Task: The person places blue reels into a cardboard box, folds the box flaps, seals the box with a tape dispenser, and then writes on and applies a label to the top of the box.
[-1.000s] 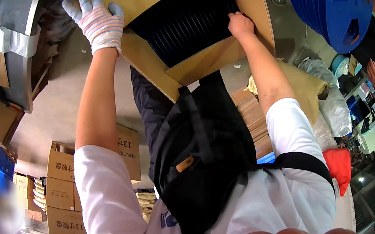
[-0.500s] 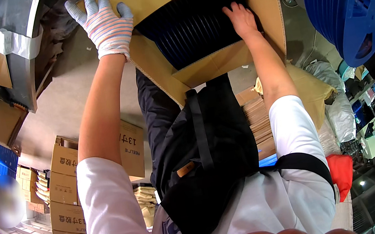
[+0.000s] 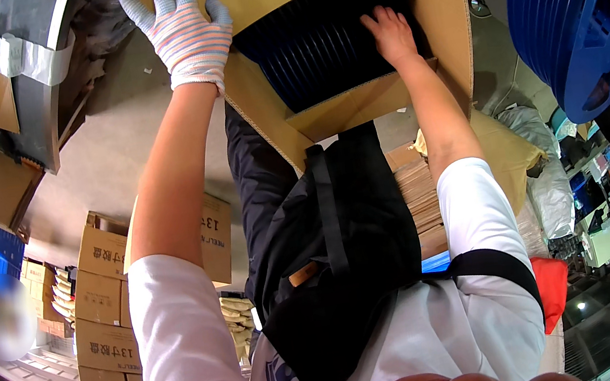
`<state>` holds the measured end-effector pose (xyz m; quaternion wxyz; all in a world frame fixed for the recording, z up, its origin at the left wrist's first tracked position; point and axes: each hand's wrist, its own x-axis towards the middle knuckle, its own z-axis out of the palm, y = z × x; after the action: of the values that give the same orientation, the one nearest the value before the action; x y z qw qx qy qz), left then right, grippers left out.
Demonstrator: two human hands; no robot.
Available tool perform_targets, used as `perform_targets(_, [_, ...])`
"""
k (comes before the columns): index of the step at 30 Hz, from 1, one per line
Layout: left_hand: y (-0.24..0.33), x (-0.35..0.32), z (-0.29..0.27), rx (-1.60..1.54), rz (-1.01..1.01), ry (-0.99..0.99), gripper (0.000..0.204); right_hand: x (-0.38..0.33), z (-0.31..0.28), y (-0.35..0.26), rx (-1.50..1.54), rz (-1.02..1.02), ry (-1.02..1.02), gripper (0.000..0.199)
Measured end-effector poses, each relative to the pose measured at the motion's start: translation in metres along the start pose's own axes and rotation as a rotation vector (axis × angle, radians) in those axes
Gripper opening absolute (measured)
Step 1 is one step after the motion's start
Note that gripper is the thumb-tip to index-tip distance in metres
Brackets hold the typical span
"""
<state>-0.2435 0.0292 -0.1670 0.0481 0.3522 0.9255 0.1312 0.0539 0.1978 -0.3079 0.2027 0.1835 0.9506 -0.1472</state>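
Stacked brown cartons (image 3: 98, 306) fill the storeroom floor. Left hand (image 3: 183, 29), gloved, lies flat and open on the cardboard box (image 3: 355, 105) flap; right hand (image 3: 392, 34) rests open on the blue reels (image 3: 321, 42) inside, none lifted out yet.

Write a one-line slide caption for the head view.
Gloved left hand steadies an open cardboard box while the bare right hand reaches its dark blue reels.

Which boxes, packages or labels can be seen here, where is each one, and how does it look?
Open cardboard box: top centre, brown, dark blue reels inside.
Stacked cartons: lower left, brown, dark print.
Blue reels: upper right, round, stacked.
Clear plastic bags: right, crumpled.
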Motion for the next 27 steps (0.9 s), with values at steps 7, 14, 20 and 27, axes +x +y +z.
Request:
perform_targets(7, [0.001, 0.001, 0.001, 0.005, 0.004, 0.004, 0.036, 0.001, 0.0, -0.003, 0.067, 0.029, -0.097, 0.031])
perform_targets(14, [0.002, 0.001, 0.001, 0.014, -0.002, 0.001, 0.034, 0.003, -0.002, -0.02, 0.063, 0.059, -0.108, 0.031])
perform_targets(20, [0.004, 0.002, 0.0, 0.019, -0.001, -0.004, 0.034, 0.005, 0.001, -0.022, 0.059, -0.082, -0.113, 0.034])
perform_targets(27, [0.004, 0.002, 0.0, 0.035, 0.007, -0.001, 0.033, 0.007, -0.007, -0.033, 0.09, -0.004, -0.149, 0.026])
